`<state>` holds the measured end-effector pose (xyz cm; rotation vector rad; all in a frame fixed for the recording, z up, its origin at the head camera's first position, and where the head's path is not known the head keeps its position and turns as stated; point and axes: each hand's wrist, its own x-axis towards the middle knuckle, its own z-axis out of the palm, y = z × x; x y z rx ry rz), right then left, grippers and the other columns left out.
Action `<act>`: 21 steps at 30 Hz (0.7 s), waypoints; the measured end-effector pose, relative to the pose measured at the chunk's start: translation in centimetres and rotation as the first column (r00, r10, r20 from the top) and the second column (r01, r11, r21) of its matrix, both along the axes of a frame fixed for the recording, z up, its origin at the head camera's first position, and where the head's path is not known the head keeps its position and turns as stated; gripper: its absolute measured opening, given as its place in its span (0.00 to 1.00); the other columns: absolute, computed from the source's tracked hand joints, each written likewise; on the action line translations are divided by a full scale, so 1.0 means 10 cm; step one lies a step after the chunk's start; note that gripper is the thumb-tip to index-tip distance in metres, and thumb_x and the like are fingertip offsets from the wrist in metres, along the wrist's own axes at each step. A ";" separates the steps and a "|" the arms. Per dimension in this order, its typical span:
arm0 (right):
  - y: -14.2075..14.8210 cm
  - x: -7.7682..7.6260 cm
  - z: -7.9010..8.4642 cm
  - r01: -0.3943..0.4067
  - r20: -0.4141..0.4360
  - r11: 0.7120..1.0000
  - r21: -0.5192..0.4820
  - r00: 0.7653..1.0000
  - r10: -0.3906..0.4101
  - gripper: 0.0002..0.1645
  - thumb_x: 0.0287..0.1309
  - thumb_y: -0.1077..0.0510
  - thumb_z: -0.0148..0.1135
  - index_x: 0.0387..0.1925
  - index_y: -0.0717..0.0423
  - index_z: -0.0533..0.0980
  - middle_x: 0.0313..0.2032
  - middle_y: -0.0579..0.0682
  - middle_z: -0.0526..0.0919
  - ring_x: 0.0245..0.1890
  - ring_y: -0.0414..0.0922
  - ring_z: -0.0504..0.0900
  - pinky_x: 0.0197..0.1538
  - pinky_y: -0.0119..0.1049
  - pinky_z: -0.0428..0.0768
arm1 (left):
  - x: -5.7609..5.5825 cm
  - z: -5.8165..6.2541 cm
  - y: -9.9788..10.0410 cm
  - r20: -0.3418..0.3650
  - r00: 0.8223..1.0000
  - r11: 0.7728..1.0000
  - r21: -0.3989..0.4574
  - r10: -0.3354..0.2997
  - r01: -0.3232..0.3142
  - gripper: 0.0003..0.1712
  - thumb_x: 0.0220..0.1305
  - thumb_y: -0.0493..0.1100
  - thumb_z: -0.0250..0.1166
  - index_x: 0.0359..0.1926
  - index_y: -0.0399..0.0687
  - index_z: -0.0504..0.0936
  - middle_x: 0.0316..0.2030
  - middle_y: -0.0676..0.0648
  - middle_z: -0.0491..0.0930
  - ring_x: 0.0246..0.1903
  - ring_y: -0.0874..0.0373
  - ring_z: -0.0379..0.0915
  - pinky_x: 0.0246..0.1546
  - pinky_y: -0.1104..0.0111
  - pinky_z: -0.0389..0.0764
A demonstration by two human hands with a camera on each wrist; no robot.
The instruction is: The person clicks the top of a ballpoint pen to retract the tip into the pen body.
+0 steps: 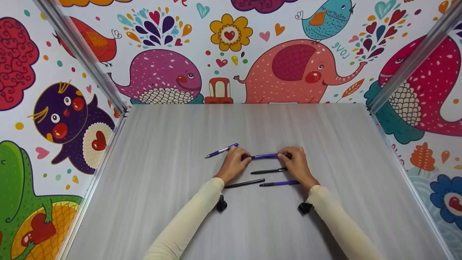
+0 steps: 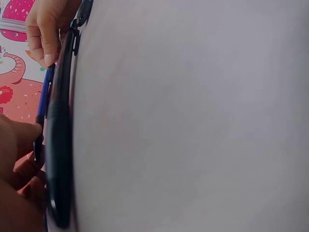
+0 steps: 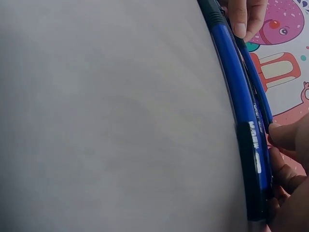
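Note:
Both hands hold one blue pen with a black grip [image 1: 264, 156] level between them. My left hand [image 1: 231, 165] pinches it near the tip; thumb and fingers of my right hand [image 1: 299, 167] pinch its other end. Just below it lies a black pen [image 1: 267, 171], its right end by the right hand. Under the right wrist is a second blue pen with a black grip [image 1: 279, 183], large in the right wrist view. Another black pen [image 1: 246, 183] reaches toward the left wrist. Beyond the left hand, a purple-blue pen [image 1: 221, 151] lies slanted.
The grey wood-grain table [image 1: 173, 144] has metal rails along its sides. Printed cartoon panels [image 1: 223, 47] rise behind it and on both sides. A small black device [image 1: 221, 204] hangs at the left wrist, another black device [image 1: 305, 207] at the right.

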<state>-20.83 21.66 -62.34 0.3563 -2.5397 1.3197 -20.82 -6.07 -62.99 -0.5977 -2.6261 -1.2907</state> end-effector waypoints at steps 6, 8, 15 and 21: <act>-0.02 -0.01 0.04 0.010 0.075 1.000 -0.001 0.997 -0.010 0.03 0.70 0.66 0.73 0.39 0.61 0.90 0.33 0.53 0.88 0.40 0.51 0.80 0.48 0.39 0.72 | -0.02 0.02 0.00 0.009 1.000 1.000 -0.002 0.015 -0.015 0.04 0.73 0.38 0.73 0.43 0.42 0.91 0.41 0.47 0.89 0.46 0.51 0.77 0.51 0.58 0.77; -0.03 0.00 0.04 0.020 0.103 1.000 0.008 0.994 -0.021 0.03 0.71 0.65 0.73 0.40 0.61 0.90 0.34 0.54 0.88 0.43 0.52 0.79 0.51 0.42 0.70 | -0.04 -0.03 0.01 0.020 0.999 0.999 0.025 0.024 -0.025 0.04 0.72 0.38 0.73 0.43 0.42 0.92 0.41 0.47 0.89 0.46 0.51 0.77 0.51 0.58 0.77; -0.05 -0.02 0.05 0.053 0.129 0.998 0.039 0.990 -0.057 0.03 0.71 0.64 0.73 0.40 0.60 0.90 0.35 0.54 0.89 0.41 0.51 0.80 0.50 0.44 0.71 | -0.13 -0.20 0.06 -0.018 0.996 0.996 0.011 0.087 -0.087 0.03 0.72 0.40 0.74 0.42 0.45 0.92 0.39 0.50 0.89 0.45 0.53 0.77 0.50 0.58 0.77; -0.08 -0.05 0.06 0.066 0.101 0.995 0.077 0.992 -0.073 0.03 0.71 0.63 0.74 0.39 0.60 0.91 0.33 0.53 0.90 0.35 0.49 0.82 0.46 0.44 0.75 | -0.09 -0.09 0.08 -0.032 0.994 0.995 0.019 0.101 -0.100 0.03 0.71 0.38 0.74 0.41 0.41 0.92 0.39 0.46 0.89 0.45 0.48 0.78 0.52 0.55 0.77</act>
